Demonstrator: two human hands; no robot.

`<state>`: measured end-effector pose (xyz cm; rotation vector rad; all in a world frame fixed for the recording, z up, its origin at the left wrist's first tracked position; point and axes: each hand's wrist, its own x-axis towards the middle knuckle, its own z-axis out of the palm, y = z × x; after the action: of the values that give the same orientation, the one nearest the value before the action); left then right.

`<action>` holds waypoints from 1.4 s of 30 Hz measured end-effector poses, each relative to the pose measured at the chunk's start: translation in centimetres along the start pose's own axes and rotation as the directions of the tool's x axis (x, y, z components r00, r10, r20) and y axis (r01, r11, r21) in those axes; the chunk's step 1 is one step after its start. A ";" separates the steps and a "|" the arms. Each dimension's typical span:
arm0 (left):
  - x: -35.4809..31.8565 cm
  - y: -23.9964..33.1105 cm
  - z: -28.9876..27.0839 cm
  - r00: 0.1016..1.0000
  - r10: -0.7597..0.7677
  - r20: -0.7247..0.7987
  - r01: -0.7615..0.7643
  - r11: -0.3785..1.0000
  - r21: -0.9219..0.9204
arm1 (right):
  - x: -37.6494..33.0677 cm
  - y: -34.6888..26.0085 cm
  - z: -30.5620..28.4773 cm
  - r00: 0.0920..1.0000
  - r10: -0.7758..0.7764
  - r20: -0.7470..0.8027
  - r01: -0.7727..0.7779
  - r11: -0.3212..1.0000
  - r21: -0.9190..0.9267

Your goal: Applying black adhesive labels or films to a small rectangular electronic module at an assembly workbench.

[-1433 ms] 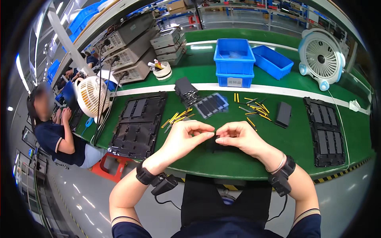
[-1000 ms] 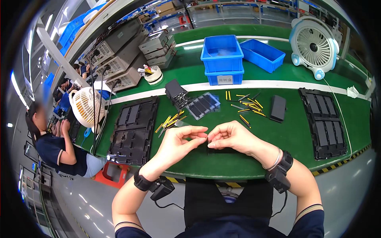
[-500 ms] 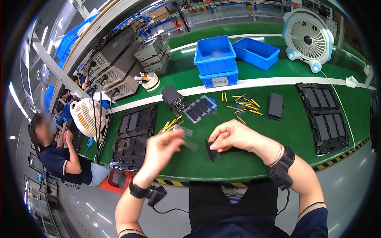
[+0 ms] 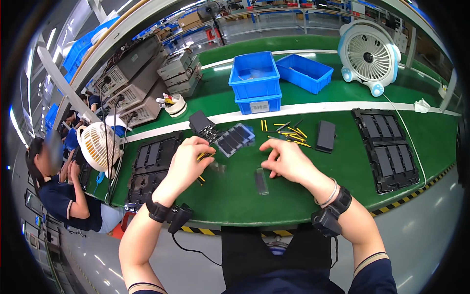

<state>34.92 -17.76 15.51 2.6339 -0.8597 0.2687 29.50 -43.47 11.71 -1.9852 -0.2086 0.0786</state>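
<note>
two stacked blue bins (image 4: 255, 81) stand at the back of the green tabletop (image 4: 230, 193); the top one holds something pale and flat, hard to make out. a second, shallower blue bin (image 4: 304, 72) beside them shows no clear contents. black slotted trays lie at both ends: the left tray (image 4: 151, 169) near the left hand (image 4: 188, 160), the right tray (image 4: 387, 149) well apart from the right hand (image 4: 286, 159). the left hand is curled over yellow pins (image 4: 201, 157), though whether it grips them i cannot tell. the right hand hovers with fingers loosely spread, holding nothing, just above a small dark strip (image 4: 261, 181) lying flat on the tabletop. more yellow pins (image 4: 286, 130) are scattered behind. bare green surface runs between the strip and the striped front edge (image 4: 401, 201).
</note>
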 end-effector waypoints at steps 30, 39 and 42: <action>11.4 -10.7 -0.1 0.867 -0.496 0.056 0.499 0.857 -0.127 | 1.4 1.4 -0.1 0.921 -0.321 -0.222 0.246 0.919 -0.310; 11.1 -10.9 -0.7 0.815 -0.561 0.145 0.579 0.790 -0.202 | 1.2 1.4 0.0 0.939 -0.275 -0.208 0.207 0.932 -0.299; 10.7 -10.3 0.0 0.720 -0.691 0.062 0.691 0.707 -0.152 | 1.3 1.7 0.0 0.938 -0.280 -0.203 0.209 0.927 -0.313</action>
<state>49.59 -15.69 15.78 2.5760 0.1600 -0.0105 30.97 -43.91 10.20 -2.2171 -0.3222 -0.3786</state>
